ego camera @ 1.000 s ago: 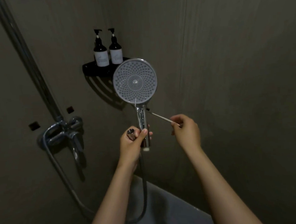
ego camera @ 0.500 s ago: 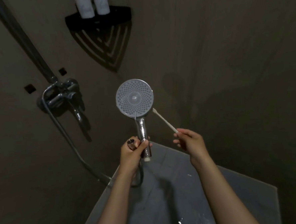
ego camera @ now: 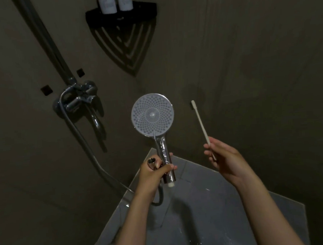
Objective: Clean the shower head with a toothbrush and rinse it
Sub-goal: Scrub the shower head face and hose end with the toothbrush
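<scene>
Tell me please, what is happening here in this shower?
A person is cleaning a shower head. The left hand grips its chrome handle, with the nozzle face turned toward the camera. The right hand holds a white toothbrush by the end of its handle, bristles up. The brush is off to the right of the head, not touching it. No water visibly comes from the nozzles; the faucet is on the wall at left.

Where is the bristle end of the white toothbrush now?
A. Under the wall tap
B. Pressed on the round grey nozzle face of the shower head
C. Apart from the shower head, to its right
C: the white toothbrush in the right hand stands clear of the round grey-faced chrome shower head, which the left hand holds by its handle.
</scene>
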{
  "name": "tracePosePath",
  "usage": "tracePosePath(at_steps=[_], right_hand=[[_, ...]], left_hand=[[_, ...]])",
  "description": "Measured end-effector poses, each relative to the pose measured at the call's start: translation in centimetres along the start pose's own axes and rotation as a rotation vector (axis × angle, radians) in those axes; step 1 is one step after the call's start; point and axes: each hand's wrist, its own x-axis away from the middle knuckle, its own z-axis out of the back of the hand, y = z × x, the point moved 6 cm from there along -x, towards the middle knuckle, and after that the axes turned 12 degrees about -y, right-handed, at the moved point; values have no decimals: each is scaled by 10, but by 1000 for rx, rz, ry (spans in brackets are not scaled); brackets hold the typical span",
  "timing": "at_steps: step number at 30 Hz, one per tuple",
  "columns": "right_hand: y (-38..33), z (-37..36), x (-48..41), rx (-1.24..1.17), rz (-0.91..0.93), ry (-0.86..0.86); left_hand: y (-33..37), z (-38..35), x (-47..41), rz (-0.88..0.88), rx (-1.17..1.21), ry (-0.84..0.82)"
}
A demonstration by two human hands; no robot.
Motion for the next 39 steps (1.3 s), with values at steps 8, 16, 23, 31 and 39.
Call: tracePosePath(at_steps=[8,16,23,31,39], right_hand=[[-64,-30,22,289,177,-109],[-93,-41,22,666,280,-72],[-111,-41,24,1058,546,13],[-113,-30,17,1223,575,170],[-141,-7,26,1154,725,461]], left_hand=[[28,-28,-13,-96,-94,-52],[50,-48,-16,-171,-223,-14],[54,-53,-16,-181,-292,35],[52,-65,-16,-190,-341,27],[43,-76,-18,-188,-378,19]])
